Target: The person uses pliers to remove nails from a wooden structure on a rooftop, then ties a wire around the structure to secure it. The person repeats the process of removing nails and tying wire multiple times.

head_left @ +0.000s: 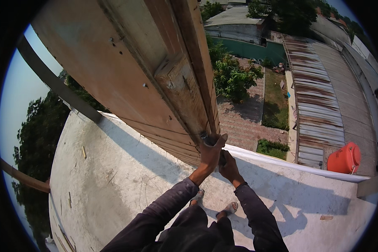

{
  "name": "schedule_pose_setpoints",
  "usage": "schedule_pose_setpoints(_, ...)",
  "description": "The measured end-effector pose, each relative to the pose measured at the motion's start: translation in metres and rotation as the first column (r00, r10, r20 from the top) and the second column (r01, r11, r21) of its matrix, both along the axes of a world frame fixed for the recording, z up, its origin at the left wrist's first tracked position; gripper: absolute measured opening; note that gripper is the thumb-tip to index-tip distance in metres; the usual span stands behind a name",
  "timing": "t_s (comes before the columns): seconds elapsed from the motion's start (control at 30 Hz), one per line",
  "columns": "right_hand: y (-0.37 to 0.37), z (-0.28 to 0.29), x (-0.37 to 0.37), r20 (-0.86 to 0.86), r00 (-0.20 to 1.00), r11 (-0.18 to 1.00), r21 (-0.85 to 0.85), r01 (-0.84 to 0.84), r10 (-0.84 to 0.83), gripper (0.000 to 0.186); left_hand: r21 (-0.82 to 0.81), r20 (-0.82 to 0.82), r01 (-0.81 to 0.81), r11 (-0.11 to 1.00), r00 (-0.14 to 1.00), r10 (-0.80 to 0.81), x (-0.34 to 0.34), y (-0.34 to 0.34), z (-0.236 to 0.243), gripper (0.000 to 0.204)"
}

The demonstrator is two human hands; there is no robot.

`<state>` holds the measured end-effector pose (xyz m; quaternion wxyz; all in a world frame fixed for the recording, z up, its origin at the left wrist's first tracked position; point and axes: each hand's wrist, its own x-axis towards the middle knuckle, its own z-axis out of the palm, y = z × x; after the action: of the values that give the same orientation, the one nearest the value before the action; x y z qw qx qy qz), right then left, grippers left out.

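Note:
A tall wooden formwork column [126, 80] rises before me, made of brown boards with a timber batten [178, 86] along its edge. Thin dark lines, which look like wire, run around its lower part. My left hand [211, 154] is closed at the column's lower corner, around something dark whose kind I cannot make out. Just to its right and slightly lower, my right hand [229, 167] is closed on a dark, handle-like piece [223, 157]. The fingers hide most of what both hands hold. Several nails [145, 85] stick out of the column's left face.
I stand on a pale concrete roof slab [126, 201] with scattered wood strips [84, 152]. A low white edge [256, 158] borders a drop to a paved yard [235, 122]. The red bucket [343, 158] is by the edge at right. Bare posts [56, 80] stand at left.

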<state>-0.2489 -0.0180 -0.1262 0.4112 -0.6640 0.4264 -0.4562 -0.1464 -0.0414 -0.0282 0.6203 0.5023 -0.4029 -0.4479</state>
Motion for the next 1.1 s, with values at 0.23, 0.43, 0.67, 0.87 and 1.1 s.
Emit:
schedule_pose_setpoints(0.23, 0.035, 0.055, -0.056, 0.202, 0.869, 0.632, 0.616, -0.471, 0.451, 0.038, 0.163, -0.492, 0.373, 0.913, 0.833, -0.253, 0.017, 0.022, 0.032, 0.038)
schedule_pose_setpoints(0.43, 0.041, 0.125, -0.071, 0.822, 0.555, 0.216, 0.523, -0.825, 0.129, 0.047, 0.041, -0.825, 0.456, 0.889, 0.517, -0.227, 0.006, 0.026, 0.054, 0.023)
schedule_pose_setpoints(0.67, 0.069, 0.137, -0.061, -0.633, 0.771, 0.996, -0.012, 0.089, -0.077, 0.078, 0.193, -0.744, 0.223, 0.955, 0.669, -0.006, -0.018, 0.015, 0.05, 0.033)
schedule_pose_setpoints(0.87, 0.083, 0.092, -0.005, -0.482, 0.86, 0.951, 0.148, 0.271, -0.17, 0.051, 0.415, -0.319, -0.016, 0.91, 0.934, 0.162, -0.008, 0.009, 0.035, 0.045)
schedule_pose_setpoints(1.1, 0.078, 0.045, 0.012, 0.104, 0.995, 0.951, 0.308, -0.035, 0.003, 0.03, 0.321, 0.192, -0.227, 0.919, 0.966, 0.172, 0.0, 0.017, 0.031, 0.044)
